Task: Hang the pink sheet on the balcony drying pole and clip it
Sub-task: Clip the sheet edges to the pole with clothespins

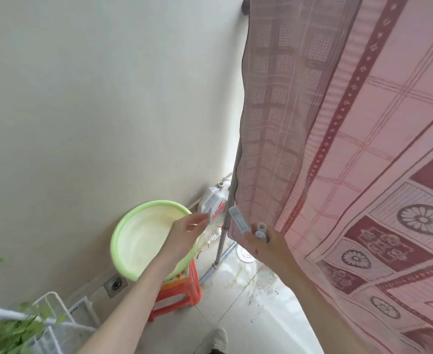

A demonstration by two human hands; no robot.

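The pink patterned sheet (350, 139) hangs down over the drying pole, whose dark end (246, 7) meets the wall at the top. It fills the right half of the view. My left hand (187, 232) pinches a single grey clothes clip (209, 215) in front of the green basin. My right hand (264, 245) grips several grey clips (239, 222) beside the sheet's hanging left edge. Part of my right forearm lies behind the sheet's lower edge.
A green basin (123, 241) sits on an orange stool (182, 292) against the white wall. A metal upright pole (227, 215), a white jug (214, 200) and a bottle stand behind it. A white wire rack (52, 318) with green leaves is at lower left.
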